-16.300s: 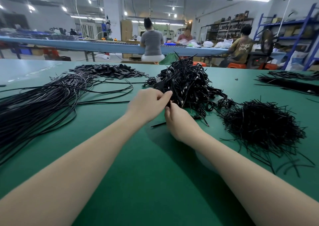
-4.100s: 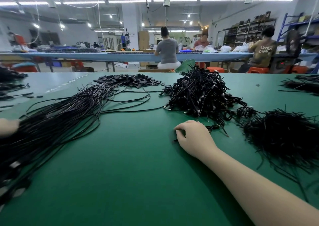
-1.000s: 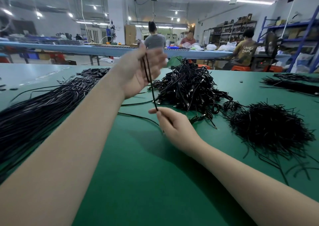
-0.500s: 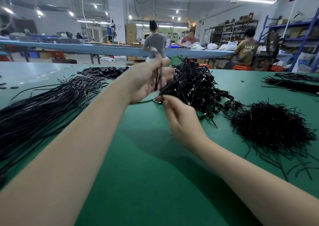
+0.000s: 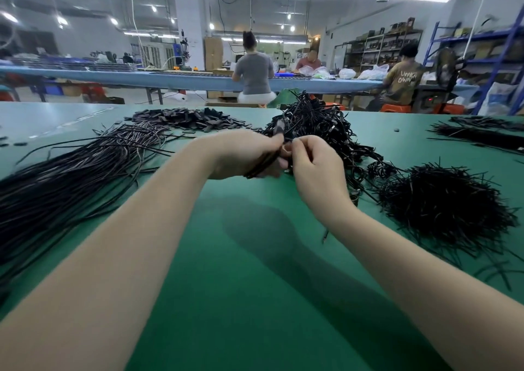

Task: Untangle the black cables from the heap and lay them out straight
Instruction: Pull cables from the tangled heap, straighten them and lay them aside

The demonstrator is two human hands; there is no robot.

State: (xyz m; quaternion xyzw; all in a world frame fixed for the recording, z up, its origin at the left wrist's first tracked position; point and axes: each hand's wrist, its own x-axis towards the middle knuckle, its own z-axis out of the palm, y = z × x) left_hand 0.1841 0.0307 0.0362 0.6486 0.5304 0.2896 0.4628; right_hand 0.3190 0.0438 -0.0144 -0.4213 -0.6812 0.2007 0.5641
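A tangled heap of black cables (image 5: 317, 124) sits at the middle back of the green table (image 5: 255, 285). My left hand (image 5: 243, 155) grips a folded black cable bundle (image 5: 262, 163) just in front of the heap, its end sticking out above the fingers. My right hand (image 5: 314, 166) meets it from the right and pinches at the same bundle with curled fingers. A wide sheaf of straightened black cables (image 5: 73, 172) lies along the left side of the table.
A pile of short black ties (image 5: 442, 203) lies at the right. Small flat black pieces (image 5: 184, 118) are heaped at the back left, and more black cables (image 5: 482, 135) lie at the far right. People sit at a blue bench (image 5: 170, 77) behind.
Both hands have come down from chest height towards the table and closer together. The cable that hung between them is now bunched in my left hand.
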